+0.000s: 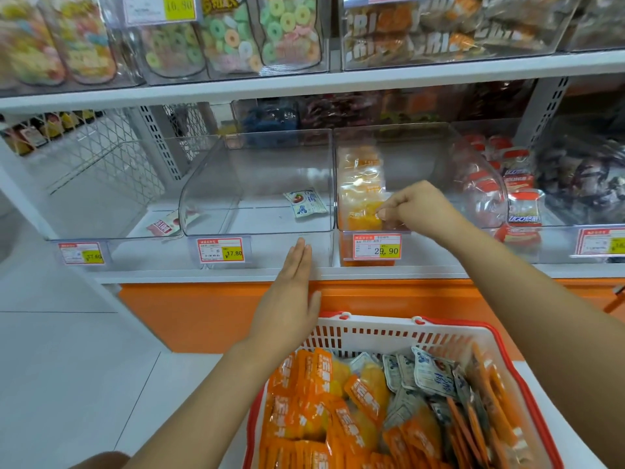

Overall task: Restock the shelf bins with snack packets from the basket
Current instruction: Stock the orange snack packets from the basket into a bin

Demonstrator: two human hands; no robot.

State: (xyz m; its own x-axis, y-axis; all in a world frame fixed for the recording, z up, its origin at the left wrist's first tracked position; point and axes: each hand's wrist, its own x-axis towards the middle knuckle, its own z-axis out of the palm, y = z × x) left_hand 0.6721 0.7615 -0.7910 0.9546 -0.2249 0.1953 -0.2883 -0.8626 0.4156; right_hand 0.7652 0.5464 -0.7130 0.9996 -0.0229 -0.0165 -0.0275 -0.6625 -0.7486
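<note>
**Restocking of a clear shelf bin.** Orange snack packets (363, 198) stand upright in a stack against the left wall of the clear bin (419, 257), whose price tag (377, 246) reads 29.90. Each has an orange header above a see-through pouch of yellow pieces. Further orange packets (321, 401) lie packed in the red-and-white basket (372, 333) below the shelf, beside a cluster of white-and-blue packets (429, 377).

The right hand (416, 206) reaches over the bin's front lip with its fingers curled. Its thumb and forefinger pinch the frontmost orange packet near its top. The left hand (291, 292) is flat and holds nothing, fingers straight and together. Its tips lie at the front wall of the neighbouring middle bin (270, 248); contact cannot be told.

That bin holds a single white-and-blue packet (306, 203) toward its right rear, with open floor around it. Open room also shows to the right of the stack in the orange packets' bin. The basket's far rim lies just below the shelf edge (203, 275).
</note>
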